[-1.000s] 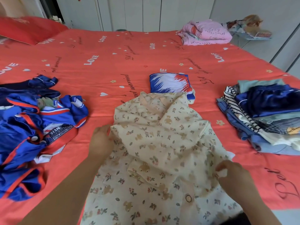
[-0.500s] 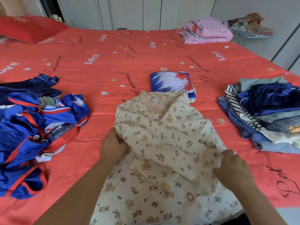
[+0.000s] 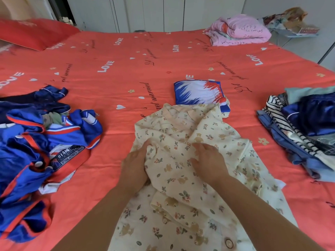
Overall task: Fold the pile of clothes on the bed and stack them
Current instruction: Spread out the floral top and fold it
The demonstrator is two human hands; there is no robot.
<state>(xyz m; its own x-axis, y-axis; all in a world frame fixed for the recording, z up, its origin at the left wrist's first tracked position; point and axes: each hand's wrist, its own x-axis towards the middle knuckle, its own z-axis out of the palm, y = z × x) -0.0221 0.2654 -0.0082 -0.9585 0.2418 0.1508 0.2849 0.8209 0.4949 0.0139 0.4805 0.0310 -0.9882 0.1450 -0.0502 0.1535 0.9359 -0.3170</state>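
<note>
bed [image 3: 126, 69]: red pillow [image 3: 34, 32] | pink bundle [image 3: 239, 30] | folded blue-white piece [image 3: 197, 91] | cream shirt [image 3: 199, 187] | blue pile [image 3: 36, 151] | folded stack [image 3: 304, 133]

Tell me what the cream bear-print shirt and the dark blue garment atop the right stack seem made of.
The cream bear-print shirt: probably soft matte cotton; it creases dully, without shine. The dark blue garment: satin-like, perhaps polyester or silk; glossy highlights along its folds.

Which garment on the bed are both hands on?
The cream bear-print garment in the middle: left hand grips its edge, right hand lies flat on it. The blue heap and right-hand stack lie untouched.
</note>
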